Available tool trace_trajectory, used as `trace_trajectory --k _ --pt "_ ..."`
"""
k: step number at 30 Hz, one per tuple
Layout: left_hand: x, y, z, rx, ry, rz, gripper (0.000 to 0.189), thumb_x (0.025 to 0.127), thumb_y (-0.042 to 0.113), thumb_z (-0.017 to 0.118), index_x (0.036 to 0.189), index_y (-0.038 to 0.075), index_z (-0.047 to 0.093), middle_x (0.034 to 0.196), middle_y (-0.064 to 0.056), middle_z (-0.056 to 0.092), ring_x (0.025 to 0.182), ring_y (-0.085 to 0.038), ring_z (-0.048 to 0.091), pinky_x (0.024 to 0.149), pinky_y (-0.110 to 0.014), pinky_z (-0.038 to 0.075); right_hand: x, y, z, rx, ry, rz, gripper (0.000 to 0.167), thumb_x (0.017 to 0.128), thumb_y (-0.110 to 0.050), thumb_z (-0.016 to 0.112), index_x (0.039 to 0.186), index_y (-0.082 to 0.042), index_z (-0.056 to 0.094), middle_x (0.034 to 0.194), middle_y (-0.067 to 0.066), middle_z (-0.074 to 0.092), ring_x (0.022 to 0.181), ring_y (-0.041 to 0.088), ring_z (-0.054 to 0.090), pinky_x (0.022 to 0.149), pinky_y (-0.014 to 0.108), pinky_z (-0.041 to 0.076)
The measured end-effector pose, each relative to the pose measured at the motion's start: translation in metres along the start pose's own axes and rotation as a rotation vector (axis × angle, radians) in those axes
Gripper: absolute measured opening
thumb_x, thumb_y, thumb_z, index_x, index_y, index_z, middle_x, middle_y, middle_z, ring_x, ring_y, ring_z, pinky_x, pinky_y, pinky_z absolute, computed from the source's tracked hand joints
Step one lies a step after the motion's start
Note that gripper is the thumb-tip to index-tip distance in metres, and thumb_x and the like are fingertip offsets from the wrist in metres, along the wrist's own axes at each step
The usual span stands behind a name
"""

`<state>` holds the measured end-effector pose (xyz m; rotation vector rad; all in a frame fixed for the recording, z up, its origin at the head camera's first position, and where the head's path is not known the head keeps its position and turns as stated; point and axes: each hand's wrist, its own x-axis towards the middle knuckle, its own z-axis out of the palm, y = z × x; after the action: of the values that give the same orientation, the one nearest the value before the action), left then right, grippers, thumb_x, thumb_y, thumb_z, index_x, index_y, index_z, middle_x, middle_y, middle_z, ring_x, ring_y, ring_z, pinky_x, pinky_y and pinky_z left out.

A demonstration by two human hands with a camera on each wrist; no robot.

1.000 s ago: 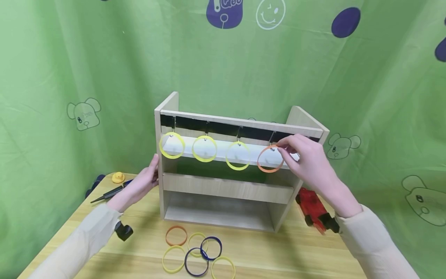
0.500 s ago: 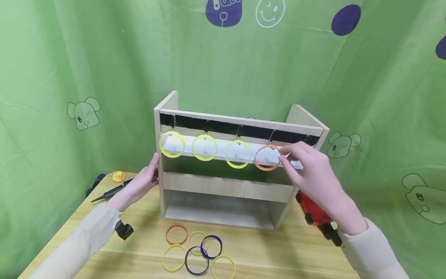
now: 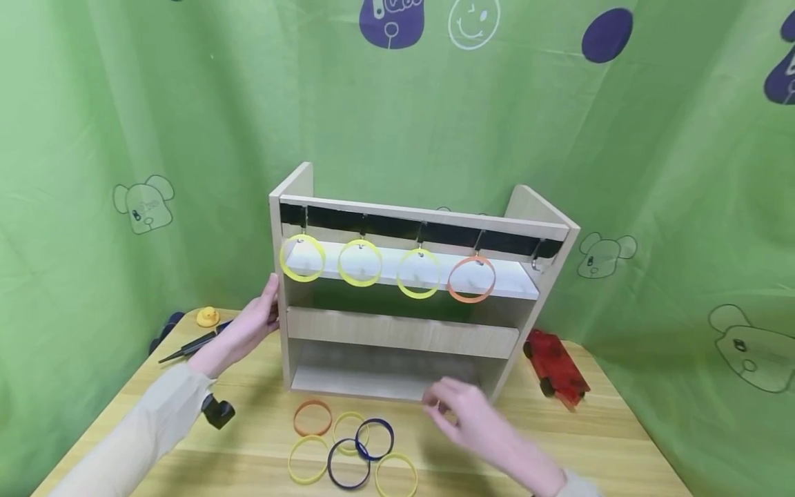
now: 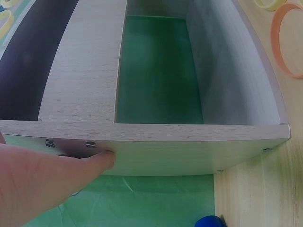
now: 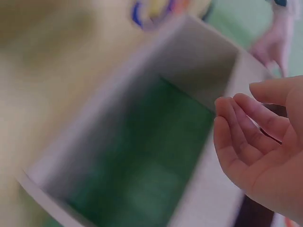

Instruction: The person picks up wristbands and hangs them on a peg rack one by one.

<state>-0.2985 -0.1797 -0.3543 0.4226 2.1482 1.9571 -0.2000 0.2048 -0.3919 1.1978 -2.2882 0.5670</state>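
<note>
while left hand [image 3: 250,323] against rack [image 3: 404,333], right hand [image 3: 466,417] near yellow ring [image 3: 396,455]

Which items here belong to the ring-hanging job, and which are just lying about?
Likely the job:
wooden rack with hooks
three yellow rings and one orange ring, hung
six loose rings on the table

Probably just lying about:
yellow duck
red toy vehicle
dark pointed tool
dark object left of the duck, unclear

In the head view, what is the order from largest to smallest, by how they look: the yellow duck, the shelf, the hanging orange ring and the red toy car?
1. Shelf
2. Red toy car
3. Hanging orange ring, by its outline
4. Yellow duck
Nearness to the camera may make item 3 look bigger.
</note>
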Motion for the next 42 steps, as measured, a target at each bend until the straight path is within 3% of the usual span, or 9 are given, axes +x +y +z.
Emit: trace_trajectory --k 4,9,21,33,42 --pt "0.0 -0.001 -0.001 -0.005 0.003 0.001 0.093 0.098 0.07 0.011 0.158 0.0 0.002 0.163 -0.031 0.008 0.152 -0.046 0.01 0.127 -0.055 0.012 -0.017 -0.002 0.033 0.094 -0.111 0.045 0.013 0.081 0.002 0.072 0.085 -0.009 0.066 0.079 -0.001 0.068 0.07 -0.003 0.059 0.061 0.006 0.051" --pt "0.0 -0.001 -0.001 -0.001 0.001 0.002 0.093 0.098 0.07 0.01 0.158 -0.001 0.006 0.163 -0.031 0.009 0.152 -0.046 0.011 0.127 -0.055 0.012 -0.03 -0.002 0.057 0.174 -0.259 0.134 0.006 0.088 -0.004 0.07 0.086 -0.009 0.067 0.081 -0.004 0.066 0.072 -0.007 0.053 0.06 0.006 0.048" --pt "0.0 -0.002 -0.001 0.0 -0.005 0.002 0.093 0.098 0.069 0.009 0.158 -0.002 0.005 0.162 -0.031 0.01 0.152 -0.046 0.012 0.127 -0.055 0.013 -0.037 0.0 0.074 0.148 -0.413 0.217 0.007 0.088 -0.008 0.07 0.084 -0.01 0.066 0.074 -0.01 0.058 0.066 -0.011 0.042 0.056 0.005 0.042" --pt "-0.001 -0.002 0.0 -0.004 -0.001 -0.001 0.092 0.099 0.069 0.01 0.158 -0.002 0.002 0.163 -0.031 0.007 0.153 -0.046 0.01 0.128 -0.054 0.012 -0.036 -0.001 0.062 0.157 -0.337 0.163 0.008 0.086 -0.001 0.071 0.085 -0.009 0.069 0.079 -0.003 0.071 0.072 -0.007 0.056 0.062 0.006 0.049" --pt "-0.001 -0.001 -0.001 0.006 -0.006 0.0 0.093 0.098 0.069 0.009 0.158 -0.002 0.005 0.163 -0.031 0.008 0.153 -0.046 0.01 0.127 -0.055 0.012 -0.021 0.0 0.025 0.084 -0.13 0.017 0.016 0.078 0.006 0.074 0.085 -0.007 0.068 0.079 0.003 0.072 0.069 0.001 0.064 0.061 0.007 0.053"
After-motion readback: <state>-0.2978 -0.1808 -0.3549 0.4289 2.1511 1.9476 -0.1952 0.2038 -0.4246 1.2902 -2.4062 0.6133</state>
